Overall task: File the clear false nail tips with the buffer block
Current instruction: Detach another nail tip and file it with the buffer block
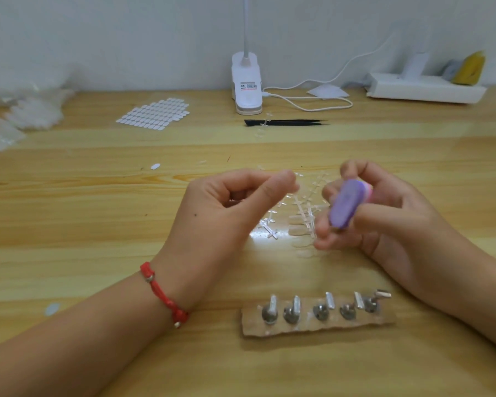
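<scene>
While the right hand point(390, 222) curls its fingers and thumb round a purple buffer block point(344, 204), held upright just above the middle of the tabletop point(98, 224), the left hand point(226, 207) hangs beside it with fingers curled and thumb pressed to forefinger. Blur hides whether anything sits in that pinch. Clear false nail tips point(298, 224) and bits of clear sprue lie scattered on the wood between and under the two hands. Nearer the front edge lies a cardboard strip point(318, 325) carrying five metal pegs point(269, 312). Toward the back edge stand a white clip lamp point(246, 87), black tweezers point(284, 122) and a sheet of white adhesive tabs point(153, 113). A red cord bracelet point(161, 290) circles the left wrist.
</scene>
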